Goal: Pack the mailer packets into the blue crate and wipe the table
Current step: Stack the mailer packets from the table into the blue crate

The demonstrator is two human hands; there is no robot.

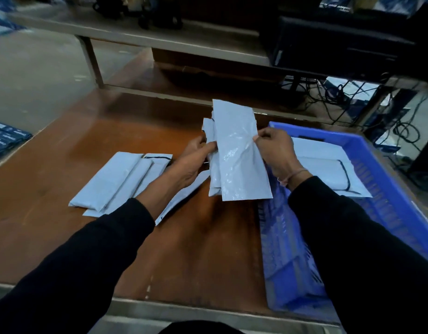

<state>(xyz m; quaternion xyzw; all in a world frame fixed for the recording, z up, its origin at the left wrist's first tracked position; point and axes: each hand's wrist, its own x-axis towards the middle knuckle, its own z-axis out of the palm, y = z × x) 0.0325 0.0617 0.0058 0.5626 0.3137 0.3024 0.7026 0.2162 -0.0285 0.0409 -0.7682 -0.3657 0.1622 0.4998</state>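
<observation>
Grey bundle (237, 153) of mailer packets, held upright above table (99, 141), just left of blue crate (389, 169). Left hand (193, 162) curled round its left edge; right hand (273, 150) pinching its right edge. Best kept squared, then lowered flat onto packets in crate (328, 169). More on table (119, 182). Bundle count unclear; crate's near part hidden by sleeve.
</observation>
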